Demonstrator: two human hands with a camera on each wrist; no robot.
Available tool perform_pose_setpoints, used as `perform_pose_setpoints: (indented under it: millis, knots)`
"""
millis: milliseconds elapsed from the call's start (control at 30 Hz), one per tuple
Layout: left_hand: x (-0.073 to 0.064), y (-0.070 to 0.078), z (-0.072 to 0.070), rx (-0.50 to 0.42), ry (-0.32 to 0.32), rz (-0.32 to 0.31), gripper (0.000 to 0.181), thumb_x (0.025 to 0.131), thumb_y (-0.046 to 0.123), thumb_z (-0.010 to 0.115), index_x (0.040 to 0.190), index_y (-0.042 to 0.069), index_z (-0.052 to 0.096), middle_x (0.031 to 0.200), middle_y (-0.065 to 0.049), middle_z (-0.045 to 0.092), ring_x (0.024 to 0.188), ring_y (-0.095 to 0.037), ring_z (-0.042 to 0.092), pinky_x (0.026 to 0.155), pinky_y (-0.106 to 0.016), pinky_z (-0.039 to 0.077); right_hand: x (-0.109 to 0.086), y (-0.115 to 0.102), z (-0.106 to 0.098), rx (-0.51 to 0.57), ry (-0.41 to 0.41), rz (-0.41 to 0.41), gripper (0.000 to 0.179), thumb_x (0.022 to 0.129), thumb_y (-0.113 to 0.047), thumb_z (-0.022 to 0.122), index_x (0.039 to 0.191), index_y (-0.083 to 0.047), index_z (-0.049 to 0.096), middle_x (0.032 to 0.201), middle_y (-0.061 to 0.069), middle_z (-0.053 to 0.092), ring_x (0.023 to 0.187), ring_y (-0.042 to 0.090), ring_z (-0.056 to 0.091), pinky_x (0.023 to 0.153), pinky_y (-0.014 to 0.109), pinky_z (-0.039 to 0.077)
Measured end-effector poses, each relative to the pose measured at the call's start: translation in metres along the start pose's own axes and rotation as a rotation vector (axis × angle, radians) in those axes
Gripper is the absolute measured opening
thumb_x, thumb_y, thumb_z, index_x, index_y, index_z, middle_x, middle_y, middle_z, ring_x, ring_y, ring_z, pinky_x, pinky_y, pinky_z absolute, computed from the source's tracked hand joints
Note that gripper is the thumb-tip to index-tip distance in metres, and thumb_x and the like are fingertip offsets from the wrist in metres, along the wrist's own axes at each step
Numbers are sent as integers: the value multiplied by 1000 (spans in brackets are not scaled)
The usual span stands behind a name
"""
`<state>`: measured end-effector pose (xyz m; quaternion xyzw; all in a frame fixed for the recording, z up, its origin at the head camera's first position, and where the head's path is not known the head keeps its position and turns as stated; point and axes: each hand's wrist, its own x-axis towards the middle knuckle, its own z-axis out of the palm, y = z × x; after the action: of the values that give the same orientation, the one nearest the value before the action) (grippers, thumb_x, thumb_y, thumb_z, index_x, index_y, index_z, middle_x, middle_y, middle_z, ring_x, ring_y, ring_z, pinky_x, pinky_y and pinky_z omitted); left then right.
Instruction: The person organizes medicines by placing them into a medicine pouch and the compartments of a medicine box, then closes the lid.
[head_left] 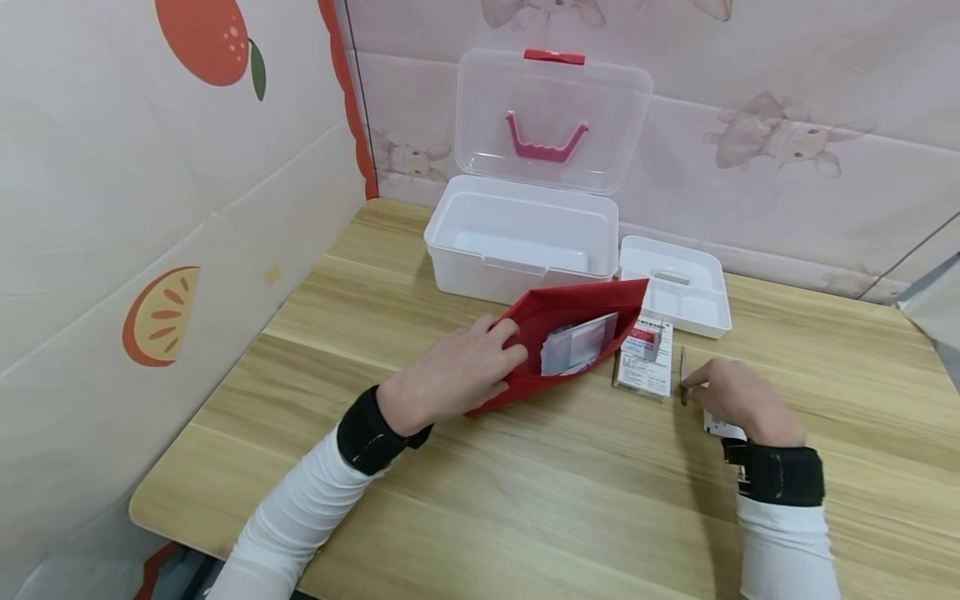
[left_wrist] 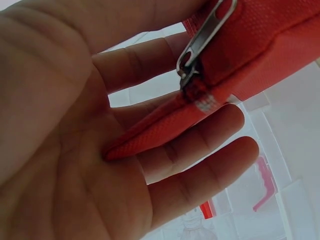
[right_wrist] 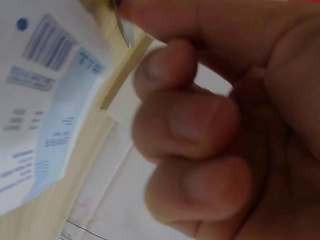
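Left hand (head_left: pixel 461 367) grips the left end of the red pouch (head_left: pixel 551 312), thumb on one side, fingers fairly straight along the other, gap only as wide as the fabric; pouch mouth gapes, light-coloured packets (head_left: pixel 579 345) sit inside; zipper pull (left_wrist: pixel 205 37) hangs by the thumb in the left wrist view; pouch is over the table (head_left: pixel 525 508), in front of the white box (head_left: pixel 480 275), can't tell if its bottom touches down; right hand (head_left: pixel 742 400) pinches a thin metal tool (head_left: pixel 683 362) between thumb and index, other fingers curled in; tool is just right of the printed pack (head_left: pixel 645 371), contact with the table unclear; white-and-blue packet (right_wrist: pixel 55 100) is beside that hand, partly hidden under it from the head; box lid (head_left: pixel 480 108) stands open, red handle (head_left: pixel 547 153) on it; divided tray (head_left: pixel 697 312) lies right of the box.
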<state>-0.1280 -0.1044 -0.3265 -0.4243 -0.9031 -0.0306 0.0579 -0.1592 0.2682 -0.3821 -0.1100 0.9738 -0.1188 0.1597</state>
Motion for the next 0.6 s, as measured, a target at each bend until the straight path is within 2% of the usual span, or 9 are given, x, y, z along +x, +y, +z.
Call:
perform_pose_setpoints:
  millis: [133, 200, 300, 400, 467, 600]
  knots:
    - [-1, 0, -1, -6, 0, -6, 36, 81, 22, 83, 111, 8, 68, 117, -12, 61, 108, -27, 57, 87, -35, 56, 0, 3, -1, 17, 48, 81, 25, 89, -11, 64, 107, 4, 72, 107, 28, 67, 75, 26, 57, 58, 36, 47]
    - [-1, 0, -1, -7, -3, -11, 34, 82, 21, 82, 110, 7, 68, 117, -12, 61, 108, -27, 57, 87, -35, 56, 1, 4, -1, 22, 59, 115, 27, 90, -16, 65, 106, 5, 71, 103, 27, 67, 74, 26, 58, 56, 36, 47]
    - [-1, 0, -2, 0, -11, -20, 32, 83, 20, 81, 109, 6, 70, 117, -12, 61, 108, -27, 57, 86, -34, 56, 2, 2, 3, 38, 59, 137, 23, 91, -22, 66, 90, -1, 73, 78, 13, 65, 65, 22, 53, 52, 33, 41]
    - [-2, -1, -4, -7, -36, -41, 30, 85, 19, 80, 109, 5, 70, 116, -13, 61, 107, -27, 57, 87, -34, 56, 4, 0, 9, 44, 75, 144, 28, 91, -25, 69, 70, -7, 68, 60, 0, 50, 56, 18, 47, 49, 29, 33]
    - [-2, -2, -6, -18, -63, -61, 31, 85, 19, 79, 110, 5, 70, 116, -13, 61, 107, -27, 57, 87, -34, 56, 7, -1, 12, 41, 88, 144, 33, 91, -24, 69, 62, -9, 62, 56, -1, 46, 53, 17, 45, 48, 28, 31]
    - [-3, -5, -12, -35, -109, -101, 32, 85, 17, 79, 112, 4, 70, 116, -13, 61, 106, -26, 58, 88, -33, 56, 11, -4, 16, 7, 122, 157, 39, 93, -18, 63, 56, -12, 52, 54, -1, 44, 51, 17, 44, 46, 29, 30]
